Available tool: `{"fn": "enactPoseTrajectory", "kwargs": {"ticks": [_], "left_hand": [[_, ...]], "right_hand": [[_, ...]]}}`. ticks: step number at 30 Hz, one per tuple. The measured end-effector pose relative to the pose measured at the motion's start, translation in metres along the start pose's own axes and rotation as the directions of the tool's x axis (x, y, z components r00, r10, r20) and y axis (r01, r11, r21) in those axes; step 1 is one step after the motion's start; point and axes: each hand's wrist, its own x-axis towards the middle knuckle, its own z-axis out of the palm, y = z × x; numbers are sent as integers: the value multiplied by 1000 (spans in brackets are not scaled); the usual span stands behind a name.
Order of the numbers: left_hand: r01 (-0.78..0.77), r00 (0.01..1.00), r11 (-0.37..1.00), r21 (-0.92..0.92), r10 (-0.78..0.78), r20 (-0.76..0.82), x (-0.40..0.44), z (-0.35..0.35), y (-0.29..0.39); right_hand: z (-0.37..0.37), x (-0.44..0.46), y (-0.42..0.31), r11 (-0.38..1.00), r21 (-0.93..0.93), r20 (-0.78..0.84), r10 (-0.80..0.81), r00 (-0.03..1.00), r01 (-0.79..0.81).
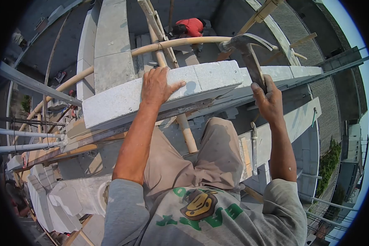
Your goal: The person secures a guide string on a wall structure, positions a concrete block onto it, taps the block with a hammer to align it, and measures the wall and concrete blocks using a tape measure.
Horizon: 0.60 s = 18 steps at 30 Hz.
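Note:
My left hand lies on the top of a white block, its fingers over the far edge and the thumb spread to the right. The block sits in a row on top of a wall, and a seam parts it from a second white block. My right hand is wrapped round the handle of a hammer, held upright above the right end of the row. The hammer's metal head is raised clear of the blocks.
Bamboo poles cross beyond the wall. A person in a red top bends down below. Another tool rests on a pale plank at my right. Grey pipes and stacked pale blocks are at the left.

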Motion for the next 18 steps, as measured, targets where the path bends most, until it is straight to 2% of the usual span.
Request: {"fn": "enactPoseTrajectory", "kwargs": {"ticks": [3, 6, 7, 10, 13, 16, 17, 18], "left_hand": [[17, 1000, 1000, 1, -17, 15, 0, 0, 1], [17, 1000, 1000, 3, -17, 9, -1, 0, 2], [10, 1000, 1000, 3, -10, 5, 0, 0, 2], [1, 1000, 1000, 3, -1, -14, -3, 1, 3], [-14, 999, 1000, 12, 14, -42, -2, 2, -1], [-15, 1000, 1000, 23, 16, -26, -1, 2, 2], [-13, 1000, 1000, 24, 13, -14, -1, 0, 2], [-11, 1000, 1000, 28, 11, -3, -1, -2, 2]], "right_hand": [[16, -11, 11, 992, -121, 28, -27, 999, 31], [32, -23, 38, 920, -392, 161, 61, 985, 7], [32, -25, 40, 926, -374, 141, 101, 985, -41], [31, -29, 40, 935, -351, 85, 81, 993, -47], [26, -28, 24, 985, -164, -39, 51, 998, -57], [25, -29, 19, 997, -73, -142, 21, 990, -32], [26, -30, 23, 995, -85, -131, 39, 991, -51], [28, -32, 31, 978, -200, -78, 39, 996, -54]]}}
